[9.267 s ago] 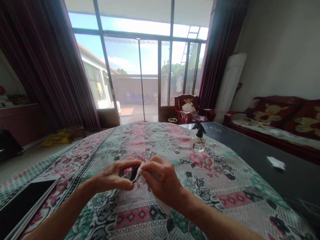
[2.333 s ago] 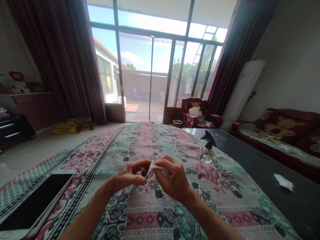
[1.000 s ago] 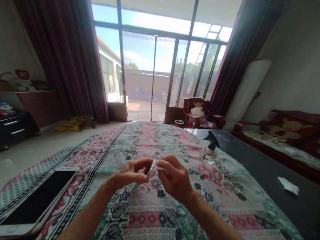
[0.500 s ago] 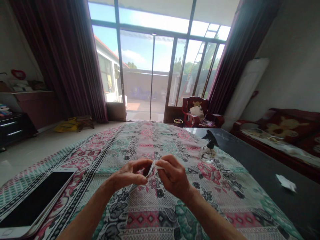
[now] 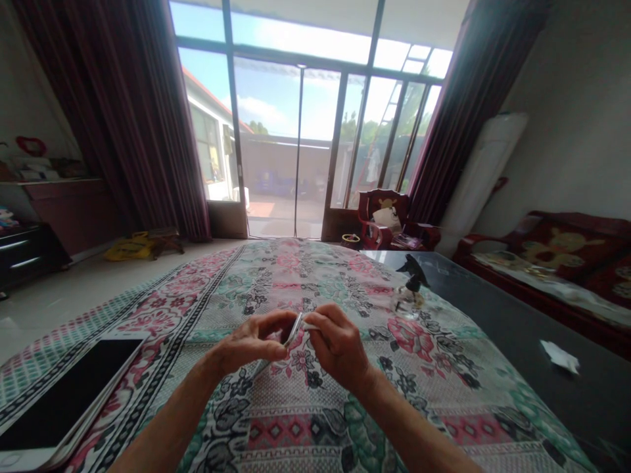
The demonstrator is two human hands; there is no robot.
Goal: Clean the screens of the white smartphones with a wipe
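My left hand [image 5: 261,338] grips a thin, flat phone [image 5: 294,330] with a silvery edge, fingers above and thumb below. The phone is tilted nearly on edge above the tablecloth [image 5: 290,266], so most of its face is hidden. Close by on the right, my right hand [image 5: 339,338] is closed in a pinch on a small piece of white tissue [image 5: 309,326]. The tissue is beside the phone's edge; whether it touches cannot be made out. Beyond the right hand stands a clear spray bottle [image 5: 410,299] with a black trigger head.
A white-framed tablet [image 5: 73,387] lies on something flat at the left. To the right, a crumpled white paper [image 5: 560,357] rests on the dark tabletop [image 5: 497,322]. A wooden armchair [image 5: 382,203] and a sofa [image 5: 547,243] stand farther back, near glass doors.
The right hand and its tissue have shifted slightly beside the phone's edge. The phone has turned a little in the left hand, showing its silvery edge more clearly.
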